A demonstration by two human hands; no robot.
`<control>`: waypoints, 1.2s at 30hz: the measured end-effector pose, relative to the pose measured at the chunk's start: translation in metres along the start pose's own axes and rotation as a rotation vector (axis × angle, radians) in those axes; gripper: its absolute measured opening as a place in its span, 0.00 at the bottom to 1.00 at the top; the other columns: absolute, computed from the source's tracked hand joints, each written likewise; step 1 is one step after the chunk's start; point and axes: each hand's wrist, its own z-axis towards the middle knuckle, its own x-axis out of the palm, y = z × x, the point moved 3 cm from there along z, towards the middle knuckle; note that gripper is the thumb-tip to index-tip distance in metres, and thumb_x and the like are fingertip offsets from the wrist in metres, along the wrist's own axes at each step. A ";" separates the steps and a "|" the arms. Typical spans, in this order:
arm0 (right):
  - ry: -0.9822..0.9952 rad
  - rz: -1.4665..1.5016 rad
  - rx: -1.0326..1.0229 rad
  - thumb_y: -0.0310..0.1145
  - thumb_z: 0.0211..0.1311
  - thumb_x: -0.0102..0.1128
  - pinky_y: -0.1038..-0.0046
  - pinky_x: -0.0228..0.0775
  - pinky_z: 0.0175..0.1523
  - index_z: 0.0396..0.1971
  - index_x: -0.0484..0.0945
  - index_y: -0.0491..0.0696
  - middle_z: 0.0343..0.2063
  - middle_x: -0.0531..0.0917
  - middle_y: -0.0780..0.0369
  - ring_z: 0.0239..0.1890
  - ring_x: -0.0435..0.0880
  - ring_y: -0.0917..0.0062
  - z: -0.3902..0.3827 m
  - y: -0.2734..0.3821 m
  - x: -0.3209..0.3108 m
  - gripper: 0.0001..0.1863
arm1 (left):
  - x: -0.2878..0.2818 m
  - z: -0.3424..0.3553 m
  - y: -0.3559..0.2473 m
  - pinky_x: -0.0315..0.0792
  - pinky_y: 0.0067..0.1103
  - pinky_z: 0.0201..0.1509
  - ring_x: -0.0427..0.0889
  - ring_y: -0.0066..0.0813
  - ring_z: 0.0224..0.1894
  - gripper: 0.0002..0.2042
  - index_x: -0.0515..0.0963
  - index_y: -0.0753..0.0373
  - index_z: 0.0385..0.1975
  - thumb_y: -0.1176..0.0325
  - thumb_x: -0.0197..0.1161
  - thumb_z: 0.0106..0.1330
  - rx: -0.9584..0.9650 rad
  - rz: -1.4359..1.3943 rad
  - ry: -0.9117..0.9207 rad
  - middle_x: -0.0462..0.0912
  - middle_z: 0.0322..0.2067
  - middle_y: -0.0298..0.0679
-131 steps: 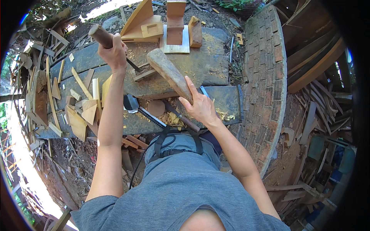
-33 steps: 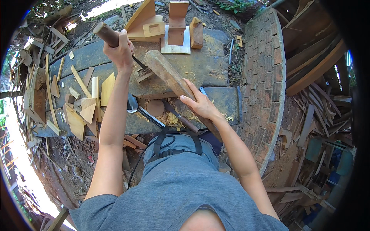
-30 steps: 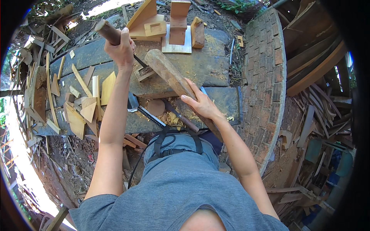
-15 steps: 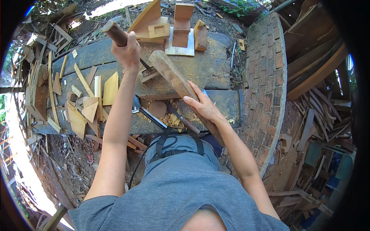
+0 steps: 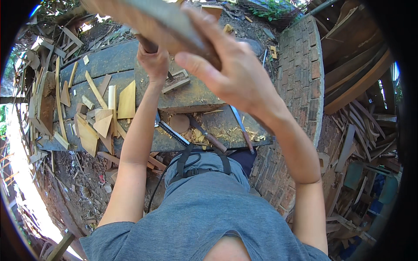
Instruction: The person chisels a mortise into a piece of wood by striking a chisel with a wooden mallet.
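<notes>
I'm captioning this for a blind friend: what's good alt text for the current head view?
A person's right hand holds up a wooden club while the left hand grips a wooden-handled tool at a small wooden block. Wood scraps lie to the left, brickwork to the right.

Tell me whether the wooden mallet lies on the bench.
No, the right hand holds the wooden mallet up above the bench.
</notes>
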 end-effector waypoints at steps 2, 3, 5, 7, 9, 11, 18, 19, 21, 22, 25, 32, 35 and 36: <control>0.166 -0.388 -0.021 0.52 0.65 0.60 0.55 0.81 0.46 0.70 0.63 0.54 0.34 0.87 0.48 0.39 0.88 0.51 0.005 -0.021 0.011 0.37 | 0.008 -0.002 -0.004 0.75 0.20 0.40 0.82 0.22 0.32 0.07 0.77 0.66 0.35 0.75 0.65 0.58 0.098 0.091 0.044 0.84 0.29 0.36; 0.128 -0.343 -0.076 0.53 0.65 0.59 0.54 0.81 0.46 0.71 0.63 0.55 0.34 0.87 0.48 0.40 0.88 0.51 0.008 -0.019 0.014 0.37 | 0.007 -0.002 -0.005 0.75 0.21 0.41 0.83 0.23 0.33 0.07 0.78 0.67 0.35 0.76 0.64 0.58 0.122 0.035 0.026 0.84 0.29 0.37; 0.079 -0.246 -0.104 0.54 0.65 0.61 0.59 0.79 0.48 0.71 0.63 0.55 0.39 0.87 0.49 0.42 0.88 0.57 0.015 -0.014 0.007 0.38 | 0.010 0.006 0.001 0.75 0.21 0.40 0.83 0.24 0.33 0.07 0.77 0.67 0.35 0.76 0.65 0.57 0.105 -0.004 0.006 0.84 0.29 0.37; -0.030 -0.075 -0.166 0.52 0.64 0.61 0.51 0.80 0.46 0.69 0.64 0.56 0.35 0.87 0.46 0.40 0.88 0.49 0.017 0.006 0.003 0.36 | 0.001 0.005 0.011 0.75 0.23 0.39 0.81 0.25 0.31 0.07 0.77 0.68 0.33 0.74 0.65 0.57 0.064 0.108 0.011 0.83 0.28 0.38; -0.058 -0.085 -0.143 0.52 0.64 0.61 0.51 0.80 0.48 0.69 0.65 0.56 0.35 0.87 0.46 0.40 0.88 0.49 0.015 0.008 0.006 0.36 | 0.000 -0.002 0.008 0.75 0.24 0.39 0.81 0.25 0.31 0.07 0.76 0.68 0.33 0.73 0.65 0.57 0.021 0.134 0.010 0.83 0.28 0.38; -0.014 -0.174 -0.006 0.55 0.66 0.63 0.62 0.77 0.50 0.70 0.65 0.54 0.43 0.86 0.48 0.47 0.88 0.59 0.013 -0.004 0.008 0.37 | 0.013 -0.003 -0.019 0.75 0.24 0.39 0.80 0.24 0.31 0.07 0.76 0.68 0.32 0.73 0.64 0.56 0.051 0.172 0.067 0.83 0.28 0.38; -0.078 -0.079 -0.070 0.53 0.64 0.62 0.53 0.78 0.51 0.69 0.65 0.54 0.39 0.86 0.44 0.44 0.86 0.47 0.010 -0.018 0.003 0.37 | 0.005 0.003 -0.005 0.72 0.21 0.38 0.78 0.22 0.31 0.08 0.75 0.67 0.31 0.72 0.65 0.56 -0.022 0.120 0.056 0.81 0.28 0.36; -0.064 0.044 -0.047 0.53 0.65 0.62 0.52 0.78 0.49 0.69 0.64 0.54 0.38 0.86 0.45 0.42 0.87 0.46 0.008 -0.005 -0.002 0.37 | 0.005 0.004 -0.004 0.73 0.22 0.39 0.78 0.23 0.32 0.09 0.75 0.66 0.32 0.71 0.66 0.56 -0.013 0.091 0.072 0.81 0.30 0.38; -0.005 -0.119 0.026 0.53 0.64 0.61 0.52 0.78 0.48 0.70 0.64 0.55 0.38 0.86 0.45 0.42 0.87 0.47 0.005 -0.007 0.003 0.37 | 0.004 0.000 0.000 0.74 0.21 0.43 0.79 0.22 0.36 0.11 0.76 0.68 0.37 0.72 0.68 0.57 0.006 0.116 0.112 0.83 0.35 0.37; 0.040 -0.291 0.098 0.54 0.64 0.61 0.52 0.78 0.48 0.70 0.63 0.55 0.38 0.87 0.45 0.41 0.87 0.47 0.003 -0.011 0.004 0.38 | 0.008 -0.001 0.003 0.75 0.20 0.48 0.81 0.21 0.41 0.13 0.78 0.70 0.42 0.74 0.70 0.59 0.033 0.127 0.158 0.85 0.39 0.36; 0.052 -0.315 0.065 0.55 0.64 0.60 0.53 0.78 0.49 0.72 0.62 0.57 0.38 0.87 0.46 0.42 0.87 0.48 0.003 -0.039 0.004 0.39 | 0.008 0.000 0.017 0.76 0.22 0.46 0.81 0.22 0.40 0.12 0.78 0.70 0.41 0.74 0.69 0.59 -0.055 -0.019 0.111 0.85 0.37 0.36; -0.130 -0.033 -0.108 0.50 0.65 0.62 0.58 0.81 0.43 0.72 0.63 0.59 0.34 0.87 0.46 0.38 0.88 0.51 -0.006 -0.020 -0.006 0.37 | 0.020 -0.017 -0.013 0.75 0.19 0.43 0.80 0.19 0.37 0.12 0.78 0.68 0.38 0.73 0.72 0.57 0.025 0.104 0.205 0.84 0.36 0.34; 0.067 -0.290 0.042 0.52 0.65 0.62 0.54 0.78 0.49 0.73 0.60 0.58 0.37 0.87 0.45 0.43 0.87 0.48 -0.009 -0.041 -0.001 0.39 | 0.031 -0.022 -0.010 0.76 0.24 0.40 0.79 0.18 0.32 0.09 0.77 0.67 0.35 0.71 0.65 0.57 0.013 0.019 0.261 0.83 0.31 0.38; 0.062 -0.301 0.047 0.52 0.65 0.62 0.54 0.78 0.49 0.73 0.60 0.58 0.37 0.87 0.45 0.43 0.87 0.48 -0.013 -0.048 -0.003 0.39 | 0.039 -0.021 -0.014 0.76 0.24 0.40 0.79 0.18 0.32 0.09 0.77 0.67 0.35 0.71 0.65 0.57 0.013 0.007 0.264 0.83 0.31 0.38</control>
